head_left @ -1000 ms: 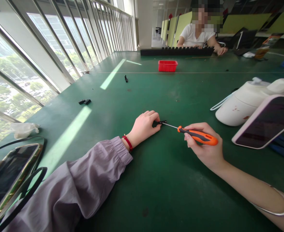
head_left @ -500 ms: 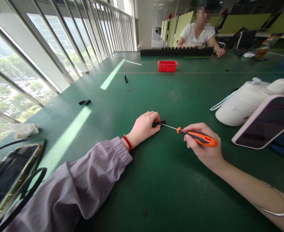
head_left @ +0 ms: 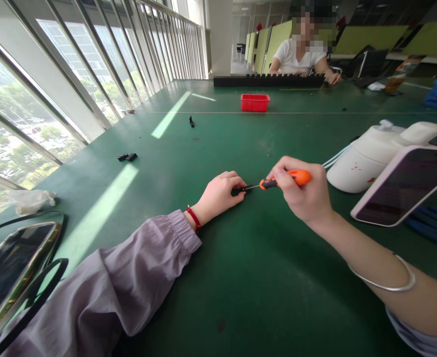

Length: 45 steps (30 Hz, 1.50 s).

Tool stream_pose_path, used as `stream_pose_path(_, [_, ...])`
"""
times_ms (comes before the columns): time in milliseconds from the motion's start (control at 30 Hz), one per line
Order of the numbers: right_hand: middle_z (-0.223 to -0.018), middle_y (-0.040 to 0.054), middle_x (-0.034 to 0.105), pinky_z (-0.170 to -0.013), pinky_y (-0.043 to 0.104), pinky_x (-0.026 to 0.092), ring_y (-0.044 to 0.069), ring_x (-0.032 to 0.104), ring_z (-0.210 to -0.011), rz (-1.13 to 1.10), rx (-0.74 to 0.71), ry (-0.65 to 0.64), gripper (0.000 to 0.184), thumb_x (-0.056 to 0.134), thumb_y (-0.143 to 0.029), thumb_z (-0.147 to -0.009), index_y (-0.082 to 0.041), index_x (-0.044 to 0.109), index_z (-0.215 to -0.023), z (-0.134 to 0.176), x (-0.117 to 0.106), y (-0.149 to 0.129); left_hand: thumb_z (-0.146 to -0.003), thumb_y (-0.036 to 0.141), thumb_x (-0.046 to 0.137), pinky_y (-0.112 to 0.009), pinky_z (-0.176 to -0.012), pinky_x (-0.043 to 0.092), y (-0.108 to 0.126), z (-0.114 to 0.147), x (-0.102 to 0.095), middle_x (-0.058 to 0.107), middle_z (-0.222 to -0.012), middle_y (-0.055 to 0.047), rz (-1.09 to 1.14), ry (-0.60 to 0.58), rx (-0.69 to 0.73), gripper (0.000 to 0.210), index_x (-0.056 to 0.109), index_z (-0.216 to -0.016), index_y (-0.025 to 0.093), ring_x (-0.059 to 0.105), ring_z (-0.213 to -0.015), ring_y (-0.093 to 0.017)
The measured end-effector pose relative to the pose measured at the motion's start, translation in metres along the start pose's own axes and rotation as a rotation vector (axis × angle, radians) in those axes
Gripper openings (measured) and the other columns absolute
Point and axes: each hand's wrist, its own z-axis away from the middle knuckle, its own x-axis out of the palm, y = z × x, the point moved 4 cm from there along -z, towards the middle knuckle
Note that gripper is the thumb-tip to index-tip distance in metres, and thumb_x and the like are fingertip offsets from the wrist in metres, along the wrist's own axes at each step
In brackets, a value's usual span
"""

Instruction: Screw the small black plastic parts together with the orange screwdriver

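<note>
Left hand (head_left: 222, 191): thumb and fingers clamped on a small black part (head_left: 247, 188) at the green tabletop (head_left: 240, 277).
Black part: jutted from the left hand's fingertips, between both hands.
Right hand (head_left: 309, 196): wrapped around an orange-and-black screwdriver (head_left: 302, 176), its shaft reaching the part.
Beyond the left hand: a red bin (head_left: 254, 104) stood, a seated person (head_left: 300, 55) farther off.
Right of the right hand: a white bottle (head_left: 359, 161) stood behind a phone (head_left: 404, 188).

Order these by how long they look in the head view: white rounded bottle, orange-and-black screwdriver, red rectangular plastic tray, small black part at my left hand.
1. White bottle
2. Screwdriver
3. Red tray
4. Black part, partly hidden; visible length shortest
</note>
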Motion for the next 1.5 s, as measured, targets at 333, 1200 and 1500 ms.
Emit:
stream_pose_path(333, [-0.053,-0.0047,0.047,-0.049,0.023,0.027,0.01,0.041,-0.049,0.227,-0.226,-0.25,0.016,0.064,-0.028,-0.072,-0.021,0.049,-0.07,-0.072,0.02,-0.024,-0.078,0.021,0.057,-0.029,-0.079,0.049,-0.005,-0.001,0.003,0.064,-0.088,-0.003,0.064,0.02,0.001,0.008,0.064,-0.078,0.018,0.059,-0.086,-0.016])
stream_pose_path(1200, [-0.053,-0.0035,0.045,-0.051,0.025,0.029,0.01,0.041,-0.051,0.26,-0.203,-0.24,0.022,0.061,-0.035,-0.08,-0.02,0.053,-0.066,-0.076,0.007,-0.014,-0.079,0.022,0.056,-0.03,-0.081,0.049,-0.004,-0.001,0.002,0.063,-0.092,-0.004,0.052,-0.011,0.002,0.011,0.066,-0.082,0.019,0.058,-0.088,-0.018])
stream_pose_path(1500, [-0.052,-0.0034,0.049,-0.053,0.024,0.03,0.011,0.043,-0.053,0.209,-0.257,-0.238,0.021,0.061,-0.038,-0.078,-0.02,0.057,-0.068,-0.075,0.004,-0.015,-0.08,0.021,0.055,-0.03,-0.079,0.048,-0.004,-0.001,0.002,0.063,-0.092,-0.003,0.041,-0.004,0.01,0.01,0.065,-0.081,0.019,0.058,-0.087,-0.017])
